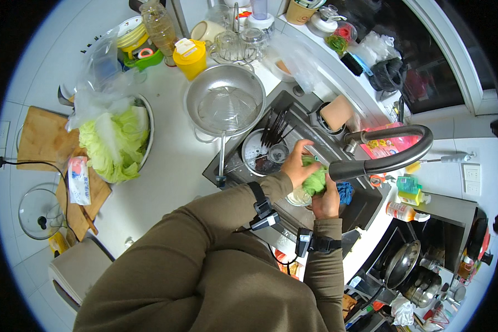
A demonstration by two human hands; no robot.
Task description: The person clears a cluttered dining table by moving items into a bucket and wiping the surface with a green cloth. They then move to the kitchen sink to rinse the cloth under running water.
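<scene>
Over the dark sink (359, 203), my left hand (299, 166) and my right hand (327, 200) both grip a bunched green cloth or mesh scrubber (314, 176), just left of the faucet's spout (346, 170). A clear glass vessel (299, 196) lies beneath my hands, partly hidden. Behind my left hand, a white bowl (249, 145) in the sink holds dark chopsticks (276, 128) and a small glass (278, 153). A blue cloth or scrubber (345, 192) rests to the right of my right hand.
A metal colander (191, 103) with a mesh strainer (228, 108) overlaps the sink's back left edge. Lettuce (116, 145) fills a bowl on the left counter, beside wooden cutting boards (45, 137). Pump bottles (402, 211) stand at the right, and pans (402, 263) lie lower right.
</scene>
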